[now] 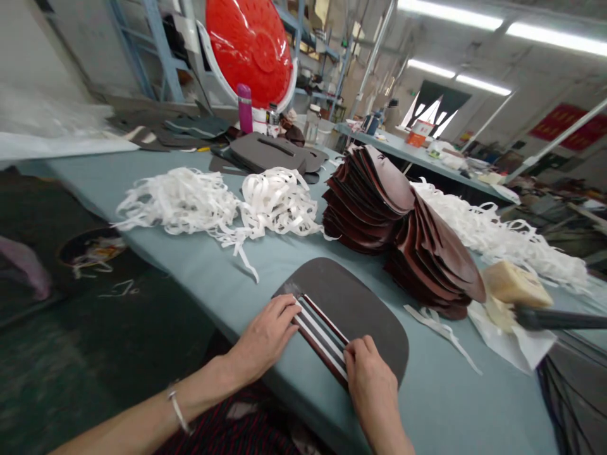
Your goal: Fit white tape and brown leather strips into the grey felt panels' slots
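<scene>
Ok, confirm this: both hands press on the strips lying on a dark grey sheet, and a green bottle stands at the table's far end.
One error: the bottle at the far end of the table is pink, not green; the head view shows it. The left hand and right hand do press on the strips on the dark grey sheet.

Both hands, left hand [265, 335] and right hand [372, 385], press striped strips [322, 335] onto a grey pad [365, 309].
</scene>
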